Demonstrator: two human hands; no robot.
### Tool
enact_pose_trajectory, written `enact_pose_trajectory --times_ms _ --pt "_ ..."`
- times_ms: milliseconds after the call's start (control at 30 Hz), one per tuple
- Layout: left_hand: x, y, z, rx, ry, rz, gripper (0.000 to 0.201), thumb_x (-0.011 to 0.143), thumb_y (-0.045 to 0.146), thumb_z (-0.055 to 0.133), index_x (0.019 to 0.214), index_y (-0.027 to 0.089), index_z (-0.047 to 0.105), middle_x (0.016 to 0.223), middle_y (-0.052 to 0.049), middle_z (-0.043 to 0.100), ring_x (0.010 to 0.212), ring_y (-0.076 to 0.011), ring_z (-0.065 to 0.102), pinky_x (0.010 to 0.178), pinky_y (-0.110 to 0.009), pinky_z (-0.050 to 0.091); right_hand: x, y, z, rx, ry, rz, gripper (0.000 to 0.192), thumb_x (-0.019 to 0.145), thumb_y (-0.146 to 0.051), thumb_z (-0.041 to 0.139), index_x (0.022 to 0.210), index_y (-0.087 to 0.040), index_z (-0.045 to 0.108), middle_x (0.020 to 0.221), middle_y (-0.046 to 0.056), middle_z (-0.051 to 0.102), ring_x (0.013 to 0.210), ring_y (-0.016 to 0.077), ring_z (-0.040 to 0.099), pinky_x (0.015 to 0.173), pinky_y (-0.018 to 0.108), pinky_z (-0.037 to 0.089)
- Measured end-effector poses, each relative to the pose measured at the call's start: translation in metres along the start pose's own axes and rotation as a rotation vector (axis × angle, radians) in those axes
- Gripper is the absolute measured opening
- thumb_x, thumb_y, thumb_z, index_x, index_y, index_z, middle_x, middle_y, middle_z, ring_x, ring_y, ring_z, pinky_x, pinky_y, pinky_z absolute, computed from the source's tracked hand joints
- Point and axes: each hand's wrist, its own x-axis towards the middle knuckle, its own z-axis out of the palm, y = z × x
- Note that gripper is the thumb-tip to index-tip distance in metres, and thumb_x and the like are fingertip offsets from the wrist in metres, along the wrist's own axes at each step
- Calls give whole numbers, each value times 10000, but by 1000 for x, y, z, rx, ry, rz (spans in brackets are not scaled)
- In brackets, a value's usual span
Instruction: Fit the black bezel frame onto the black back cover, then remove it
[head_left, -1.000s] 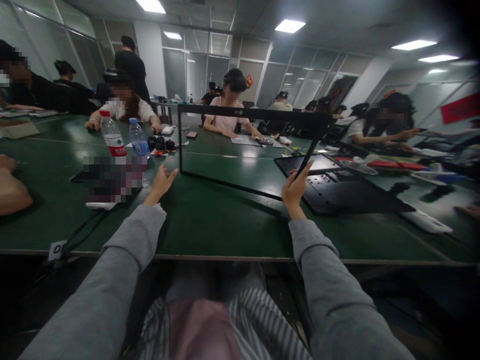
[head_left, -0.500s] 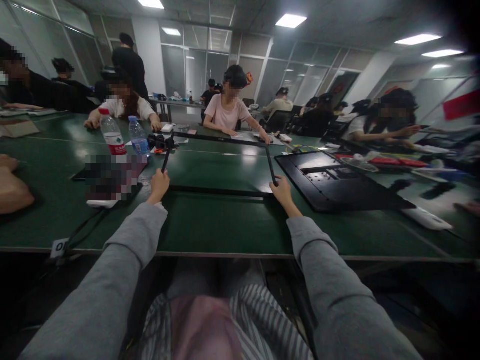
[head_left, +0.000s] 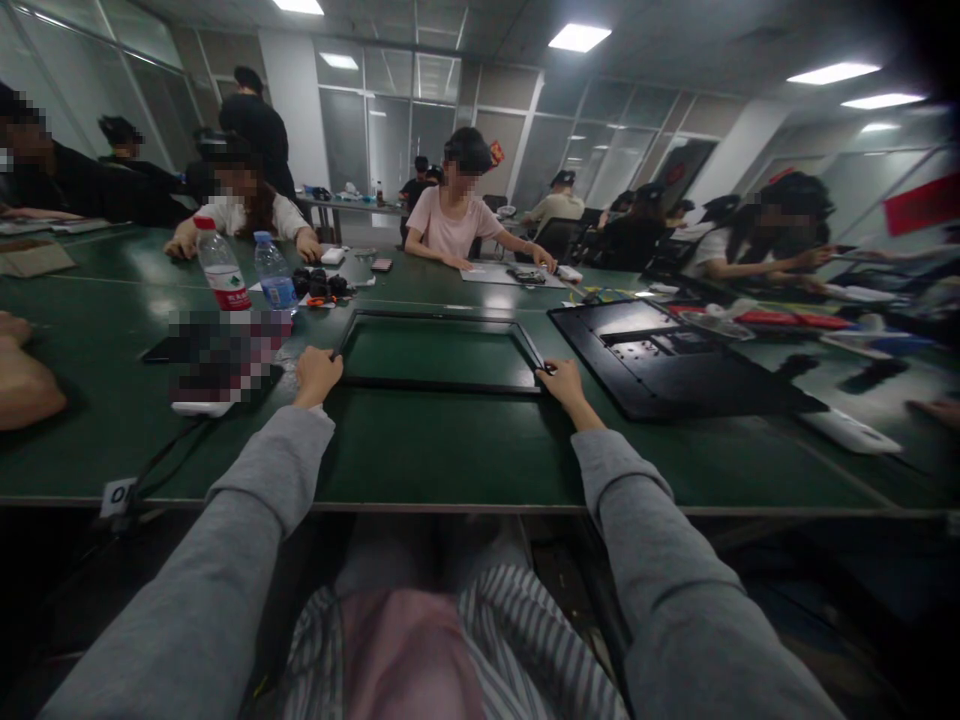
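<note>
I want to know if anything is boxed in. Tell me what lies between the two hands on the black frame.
In the head view, only the frame's near bar and bare green table lie between the left hand and right hand.

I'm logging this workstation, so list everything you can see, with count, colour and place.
frame: 1, black, flat on the table, centre
table: 1, green, across the view
back panel: 1, black, right of the frame
water bottles: 2, clear, red and blue labels, far left
small black parts: a cluster, beyond the frame
white device: 1, far right
other people: several, seated around
left hand: on the frame's near left corner
right hand: on its near right corner
</note>
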Motion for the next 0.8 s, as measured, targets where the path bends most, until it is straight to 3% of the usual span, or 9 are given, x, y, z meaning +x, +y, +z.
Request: enact_pose_trajectory --times_ms 367,800 --pt "-4 4 -4 26 -13 4 441 935 388 555 1168 105 801 1217 -267 685 1204 -464 622 995 -543 508 6 2 4 -64 -21 46 442 886 -392 710 1248 -153 795 1198 171 714 1100 292 681 1004 432 539" --pt "-6 5 -6 -12 -9 -5 415 907 377 555 1144 148 808 1136 -239 709 1173 -441 635 978 -536 519 0 -5 -3 -15 -10 21 455 851 -355 631 1238 -169 782 1057 122 734 1084 284 661 1010 436 526"
